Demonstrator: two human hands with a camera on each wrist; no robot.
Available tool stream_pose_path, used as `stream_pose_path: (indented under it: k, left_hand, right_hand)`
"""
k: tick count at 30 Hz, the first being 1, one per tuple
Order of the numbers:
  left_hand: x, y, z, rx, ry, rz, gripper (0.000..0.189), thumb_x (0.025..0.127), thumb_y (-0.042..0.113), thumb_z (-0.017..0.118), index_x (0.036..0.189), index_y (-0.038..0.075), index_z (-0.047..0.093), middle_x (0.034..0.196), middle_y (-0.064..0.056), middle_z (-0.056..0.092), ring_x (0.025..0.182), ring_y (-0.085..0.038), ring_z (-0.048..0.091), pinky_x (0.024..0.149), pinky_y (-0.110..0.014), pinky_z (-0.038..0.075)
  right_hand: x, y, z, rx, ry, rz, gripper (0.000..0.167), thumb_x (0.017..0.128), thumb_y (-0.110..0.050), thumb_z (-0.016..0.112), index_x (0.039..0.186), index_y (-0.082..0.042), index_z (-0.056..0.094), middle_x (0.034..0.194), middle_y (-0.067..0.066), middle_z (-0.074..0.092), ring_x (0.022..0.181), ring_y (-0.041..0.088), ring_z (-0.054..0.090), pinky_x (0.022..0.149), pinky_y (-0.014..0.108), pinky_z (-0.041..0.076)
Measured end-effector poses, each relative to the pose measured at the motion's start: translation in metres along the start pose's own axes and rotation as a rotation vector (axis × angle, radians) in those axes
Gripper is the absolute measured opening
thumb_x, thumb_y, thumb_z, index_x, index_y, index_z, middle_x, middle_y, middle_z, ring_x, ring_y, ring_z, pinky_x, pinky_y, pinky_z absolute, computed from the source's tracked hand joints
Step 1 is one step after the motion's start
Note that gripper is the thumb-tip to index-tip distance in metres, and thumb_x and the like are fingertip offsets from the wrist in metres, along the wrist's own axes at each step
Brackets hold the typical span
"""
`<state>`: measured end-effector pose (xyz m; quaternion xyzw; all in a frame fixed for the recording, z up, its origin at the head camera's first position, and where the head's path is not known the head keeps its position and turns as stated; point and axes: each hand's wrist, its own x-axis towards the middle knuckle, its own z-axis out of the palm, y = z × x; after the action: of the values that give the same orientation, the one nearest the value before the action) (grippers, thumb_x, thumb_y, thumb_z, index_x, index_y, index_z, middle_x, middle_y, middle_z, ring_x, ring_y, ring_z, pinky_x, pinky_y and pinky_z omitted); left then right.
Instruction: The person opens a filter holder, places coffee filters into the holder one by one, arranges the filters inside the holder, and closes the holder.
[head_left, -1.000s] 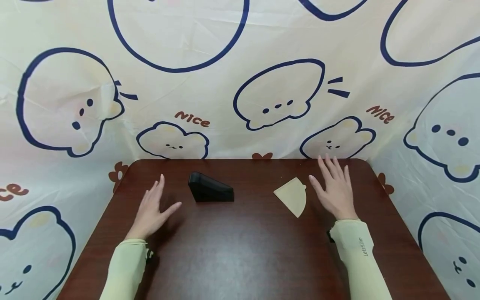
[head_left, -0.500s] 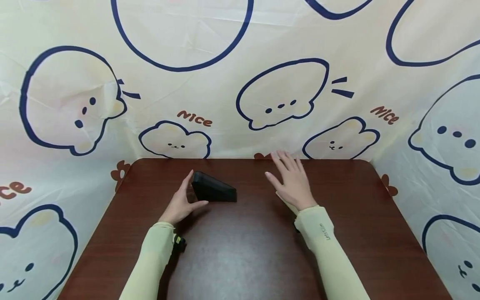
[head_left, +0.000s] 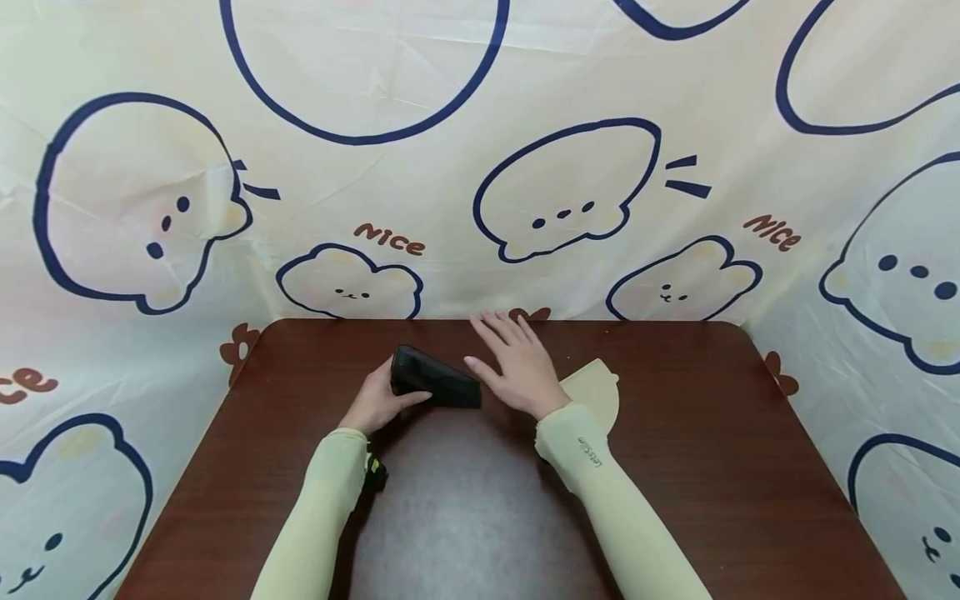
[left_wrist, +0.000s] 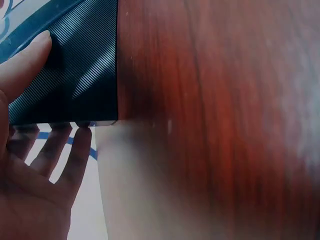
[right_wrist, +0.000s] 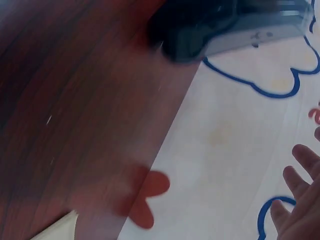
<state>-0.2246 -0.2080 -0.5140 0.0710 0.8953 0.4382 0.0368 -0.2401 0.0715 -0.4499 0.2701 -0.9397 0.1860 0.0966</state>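
A black wedge-shaped box (head_left: 438,382) with a finely ribbed face lies near the back of the table, left of centre. My left hand (head_left: 375,403) grips its taller left end. In the left wrist view the thumb lies on the ribbed face (left_wrist: 80,65), and the other fingers reach the opposite side. My right hand (head_left: 519,371) hovers beside the box's low right end, its fingers extended and holding nothing. Partly behind the right wrist lies a flat cream fan-shaped piece with a small tab (head_left: 602,398), like a paper coffee filter; its corner shows in the right wrist view.
The dark brown wooden table (head_left: 450,517) has rounded back corners. A cream cloth (head_left: 442,175) printed with blue-outlined bears hangs right behind the back edge and along both sides.
My left hand has moved right and taken hold of the black box, which has shifted slightly right. My right hand has swept left across the cream piece towards the box.
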Motion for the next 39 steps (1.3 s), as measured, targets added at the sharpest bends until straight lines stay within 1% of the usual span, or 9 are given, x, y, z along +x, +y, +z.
stream_pose_path:
  k: [3,8,12,16,19,23,28,36,39]
  left_hand:
    - [0.002,0.003,0.004,-0.004,-0.014,0.005,0.061,0.087,0.030,0.086,0.138,0.013,0.056,0.133,-0.012,0.067,0.123,-0.032,0.061,0.108,-0.058,0.046]
    - [0.006,0.005,0.009,-0.013,-0.034,0.011,0.060,0.088,0.029,0.085,0.139,0.013,0.059,0.136,-0.012,0.066,0.127,-0.034,0.061,0.107,-0.058,0.046]
    - [0.008,0.006,0.011,-0.005,-0.040,0.004,0.063,0.089,0.028,0.085,0.143,0.013,0.057,0.140,-0.013,0.064,0.130,-0.035,0.060,0.108,-0.058,0.046]
    - [0.009,0.006,0.013,-0.015,-0.050,-0.026,0.066,0.088,0.027,0.085,0.146,0.012,0.056,0.143,-0.014,0.063,0.131,-0.035,0.059,0.109,-0.057,0.046]
    - [0.008,0.005,0.013,-0.021,-0.052,-0.051,0.064,0.089,0.027,0.084,0.144,0.009,0.057,0.142,-0.016,0.063,0.129,-0.035,0.060,0.107,-0.056,0.046]
    - [0.006,0.002,0.013,-0.027,-0.048,-0.082,0.056,0.089,0.027,0.084,0.137,0.008,0.060,0.136,-0.016,0.066,0.123,-0.034,0.061,0.105,-0.055,0.047]
    - [0.005,0.000,0.013,-0.020,-0.044,-0.088,0.053,0.090,0.032,0.083,0.133,0.010,0.062,0.133,-0.015,0.068,0.120,-0.033,0.063,0.103,-0.053,0.048]
    - [0.008,0.004,0.011,0.000,-0.033,-0.083,0.053,0.090,0.031,0.083,0.135,0.012,0.063,0.134,-0.012,0.068,0.124,-0.033,0.062,0.105,-0.054,0.047]
    - [0.007,0.002,0.011,0.000,-0.036,-0.085,0.052,0.090,0.031,0.083,0.133,0.011,0.063,0.130,-0.012,0.070,0.119,-0.032,0.063,0.103,-0.053,0.048]
  right_hand:
    - [0.005,-0.011,0.003,0.017,-0.008,-0.036,0.067,0.107,-0.057,0.044,0.164,-0.025,0.032,0.168,0.001,0.033,0.158,0.024,0.025,0.129,0.048,0.014]
    - [0.013,-0.028,0.009,0.031,-0.032,-0.093,0.066,0.107,-0.054,0.047,0.164,-0.026,0.029,0.168,0.003,0.034,0.157,0.024,0.029,0.127,0.048,0.022]
    - [0.020,-0.040,0.016,0.041,-0.082,-0.113,0.065,0.108,-0.054,0.046,0.165,-0.029,0.026,0.168,0.001,0.034,0.154,0.023,0.034,0.125,0.046,0.028]
    - [0.029,-0.052,0.022,0.069,-0.147,-0.123,0.061,0.109,-0.052,0.045,0.164,-0.031,0.028,0.168,-0.003,0.035,0.150,0.023,0.041,0.121,0.045,0.035]
    - [0.034,-0.058,0.028,0.083,-0.186,-0.137,0.056,0.110,-0.048,0.045,0.162,-0.030,0.036,0.161,-0.002,0.044,0.142,0.024,0.051,0.113,0.045,0.044]
    - [0.036,-0.060,0.037,0.085,-0.199,-0.157,0.050,0.110,-0.043,0.048,0.157,-0.027,0.044,0.143,-0.001,0.058,0.119,0.020,0.065,0.098,0.039,0.053]
    - [0.038,-0.056,0.041,0.098,-0.185,-0.173,0.048,0.107,-0.039,0.055,0.153,-0.029,0.045,0.128,-0.001,0.062,0.099,0.016,0.068,0.088,0.035,0.054]
    - [0.041,-0.053,0.043,0.122,-0.199,-0.171,0.053,0.104,-0.036,0.063,0.152,-0.030,0.041,0.126,0.001,0.061,0.100,0.018,0.069,0.090,0.036,0.055]
    - [0.041,-0.054,0.044,0.126,-0.210,-0.167,0.054,0.103,-0.035,0.065,0.151,-0.030,0.040,0.126,0.002,0.061,0.102,0.019,0.069,0.091,0.037,0.055]
